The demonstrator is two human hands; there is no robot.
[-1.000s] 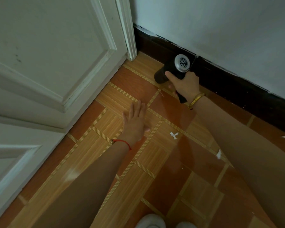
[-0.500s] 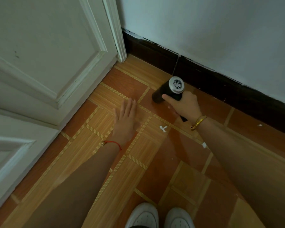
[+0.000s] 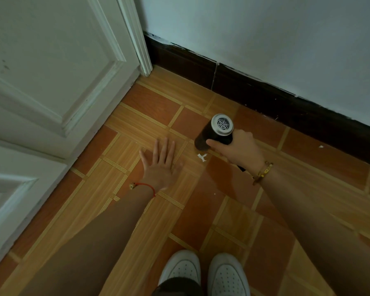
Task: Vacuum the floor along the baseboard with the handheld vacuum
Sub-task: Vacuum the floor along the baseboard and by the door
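Observation:
My right hand (image 3: pixel 240 151) grips the black handheld vacuum (image 3: pixel 215 132), whose silver vented rear cap faces up and whose dark nozzle end points down at the orange tiled floor (image 3: pixel 192 210). A white paper scrap (image 3: pixel 202 157) lies just below the nozzle. The vacuum sits a tile's width out from the dark baseboard (image 3: pixel 265 97) under the pale wall. My left hand (image 3: pixel 161 165) rests flat on the floor with fingers spread, left of the vacuum, holding nothing.
A white panelled door (image 3: pixel 51 82) and its frame (image 3: pixel 137 39) fill the left side, meeting the baseboard at the corner. My white shoes (image 3: pixel 203 272) stand at the bottom edge. A small white speck (image 3: pixel 321 146) lies by the baseboard at right.
My right hand has drawn the vacuum away from the baseboard toward me, down to the white scrap. The view has tilted down, bringing my shoes in. My left hand stays flat.

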